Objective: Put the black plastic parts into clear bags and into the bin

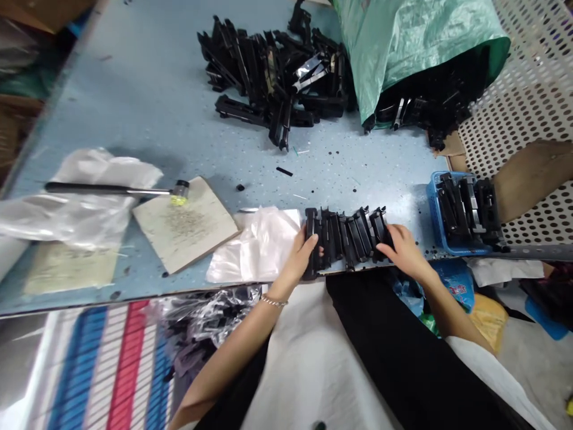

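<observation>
A row of several long black plastic parts point(351, 237), which look like stapler bodies, lies side by side along the table's front edge. At the row's left end, my left hand point(301, 255) is closed around a black part point(312, 239), thumb on top. My right hand point(405, 249) grips the rightmost part point(380, 230) from the right side, its thumb over the near end. Some of its fingers are hidden behind that part. Just left of my left hand lie clear plastic bags point(257, 248).
Loose black parts form a heap point(273, 77) at the back. A green sack point(416, 36) spills more beside it. At right, a blue basket point(436, 218) holds several parts near a perforated white panel point(532, 71). A hammer point(111, 189) rests across a square board point(185, 224) at left.
</observation>
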{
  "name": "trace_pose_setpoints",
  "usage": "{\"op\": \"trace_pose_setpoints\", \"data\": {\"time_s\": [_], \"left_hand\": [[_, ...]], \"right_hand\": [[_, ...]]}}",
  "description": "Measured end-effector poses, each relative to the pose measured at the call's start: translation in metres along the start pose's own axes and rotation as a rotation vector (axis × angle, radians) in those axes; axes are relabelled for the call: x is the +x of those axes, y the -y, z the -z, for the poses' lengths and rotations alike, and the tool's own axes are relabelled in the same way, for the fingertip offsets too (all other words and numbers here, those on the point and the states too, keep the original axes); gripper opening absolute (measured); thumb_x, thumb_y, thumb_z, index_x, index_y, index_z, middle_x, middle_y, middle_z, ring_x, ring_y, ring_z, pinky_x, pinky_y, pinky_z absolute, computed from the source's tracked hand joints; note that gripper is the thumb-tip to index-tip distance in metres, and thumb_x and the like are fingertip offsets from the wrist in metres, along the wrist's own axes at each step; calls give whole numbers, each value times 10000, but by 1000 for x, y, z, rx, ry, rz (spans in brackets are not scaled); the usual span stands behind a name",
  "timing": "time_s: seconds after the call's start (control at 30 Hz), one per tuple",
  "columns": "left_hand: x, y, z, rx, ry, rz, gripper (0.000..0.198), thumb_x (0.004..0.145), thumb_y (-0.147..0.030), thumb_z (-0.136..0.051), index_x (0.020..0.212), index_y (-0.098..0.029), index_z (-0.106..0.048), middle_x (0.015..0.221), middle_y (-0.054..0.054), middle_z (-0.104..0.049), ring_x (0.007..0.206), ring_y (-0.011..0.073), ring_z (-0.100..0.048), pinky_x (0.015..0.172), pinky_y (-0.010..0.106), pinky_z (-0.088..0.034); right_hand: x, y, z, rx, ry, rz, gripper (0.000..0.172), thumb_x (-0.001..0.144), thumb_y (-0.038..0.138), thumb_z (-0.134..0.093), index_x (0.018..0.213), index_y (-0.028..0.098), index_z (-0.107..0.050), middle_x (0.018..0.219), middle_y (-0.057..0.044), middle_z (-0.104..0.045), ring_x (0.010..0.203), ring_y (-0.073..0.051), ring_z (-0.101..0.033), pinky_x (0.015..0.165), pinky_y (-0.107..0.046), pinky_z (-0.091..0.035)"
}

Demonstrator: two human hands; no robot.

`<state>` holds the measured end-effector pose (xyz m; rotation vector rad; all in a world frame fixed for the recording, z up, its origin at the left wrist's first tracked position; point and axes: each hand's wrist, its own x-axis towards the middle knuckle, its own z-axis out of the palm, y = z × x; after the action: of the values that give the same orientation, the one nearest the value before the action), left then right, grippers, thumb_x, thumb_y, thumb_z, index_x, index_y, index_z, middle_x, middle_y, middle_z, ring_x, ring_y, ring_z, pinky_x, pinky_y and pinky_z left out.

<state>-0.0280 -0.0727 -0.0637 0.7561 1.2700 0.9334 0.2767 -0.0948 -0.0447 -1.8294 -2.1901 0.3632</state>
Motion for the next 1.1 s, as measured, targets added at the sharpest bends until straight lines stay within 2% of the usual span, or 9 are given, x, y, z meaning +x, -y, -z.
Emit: {"op": "trace_pose_setpoints", "data": {"time_s": [0.17,0.33,0.47,0.57,0.7,0.77,0.83,0.97,1.1], "left_hand": [[21,5,-23,-232,-53,42,625,850,-603,-686,1306,-192,-567,869,58,-730,800,238,-737,714,369,-622],[21,-14,-18,-485,77,118,487,823,-557,-716,1081,-153,-628,931,112,-754,979,295,-749,859,436,-624],[-12,-14,-26,-581,39,-90,534,727,-424,-857,1124,-260,-539,1058,29,-732,1048,246,-729,922,404,-594],[-27,-5,-28,-453,25,-209,543,792,-467,-807,1197,-278,-498,1186,43,-677,1129,227,-687,940,371,-569],[-30,9,6,134,-190,-414,432,901,-499,-675,1199,-218,-538,1249,113,-599,1089,223,-650,939,391,-547],[-27,14,31,518,-347,-483,359,874,-460,-712,1072,-186,-590,1172,131,-600,1072,263,-622,962,452,-522],[-22,16,51,787,-382,-503,226,877,-383,-704,919,-177,-619,1050,126,-622,1067,296,-603,1000,503,-482],[-9,15,78,766,-211,-437,199,934,-246,-545,792,-184,-672,932,82,-659,949,226,-627,938,404,-505],[-3,8,93,543,-176,-322,134,791,-296,-714,708,-192,-697,840,33,-649,815,177,-615,780,314,-515]], "right_hand": [[21,-17,-27,24,-51,-44,635,975,494,-487,1459,85,-449,1395,-300,-455,1290,-449,-464,1032,-696,-422],[47,16,5,204,-82,-25,585,965,518,-526,1419,148,-535,1416,-244,-506,1323,-421,-471,1071,-665,-411],[27,87,3,759,322,49,647,931,497,-614,1490,215,-452,1348,-156,-617,1085,-279,-664,917,-475,-564],[15,119,-18,1009,488,-117,640,836,454,-730,1386,180,-552,1219,-124,-692,976,-249,-696,851,-414,-570],[13,118,-33,1299,483,-356,456,765,437,-804,1134,202,-676,1033,-63,-750,886,-216,-714,848,-392,-557],[15,112,-35,1410,451,-406,402,754,446,-822,1051,209,-692,983,-53,-766,810,-192,-712,822,-378,-556],[19,112,-36,1472,427,-425,358,757,465,-820,969,202,-700,943,-55,-774,762,-178,-705,795,-364,-554],[30,123,-41,1553,425,-452,354,743,465,-834,927,194,-698,928,-61,-781,793,-187,-722,780,-348,-555],[49,136,-44,1649,469,-439,376,730,476,-841,936,193,-702,940,-71,-788,855,-220,-749,767,-340,-576]]}}
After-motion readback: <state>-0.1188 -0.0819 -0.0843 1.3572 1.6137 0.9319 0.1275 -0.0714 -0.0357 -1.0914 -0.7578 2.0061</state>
